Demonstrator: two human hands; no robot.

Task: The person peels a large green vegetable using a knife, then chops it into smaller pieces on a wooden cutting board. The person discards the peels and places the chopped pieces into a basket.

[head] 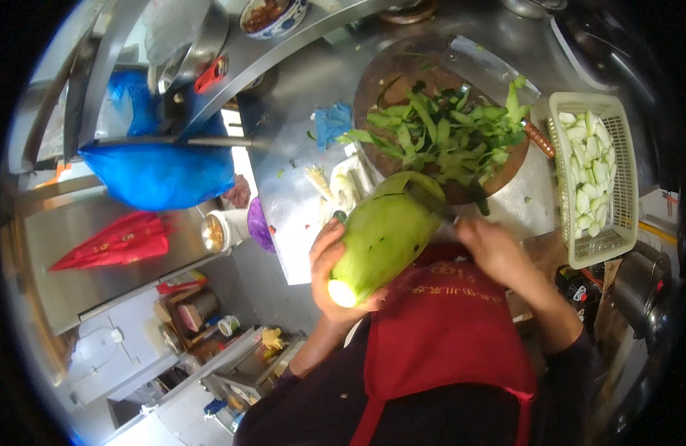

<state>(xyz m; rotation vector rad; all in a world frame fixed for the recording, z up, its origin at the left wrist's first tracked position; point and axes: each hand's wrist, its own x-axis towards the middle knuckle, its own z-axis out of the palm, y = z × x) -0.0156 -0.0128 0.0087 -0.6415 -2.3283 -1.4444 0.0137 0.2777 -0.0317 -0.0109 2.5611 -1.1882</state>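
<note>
In my left hand (327, 273) lies a large, mostly peeled green gourd (385, 240), tilted, with its pale cut end towards me. My right hand (493, 245), blurred by motion, grips a tool at the gourd's far end; it looks like a peeler (432, 202), though its shape is smeared. Beyond the gourd, a heap of green peel strips (432, 125) covers much of a round wooden chopping board (371, 89). A cleaver (493, 66) rests along the board's far right side, its brown handle partly past the rim.
To the right stands a cream plastic basket (626, 223) holding pale green slices (588, 167). A blue cloth (333, 124) and pale vegetable scraps (343, 187) lie on the steel table (287, 212). At left are a blue plastic bag (164, 175) and a white bucket (227, 228).
</note>
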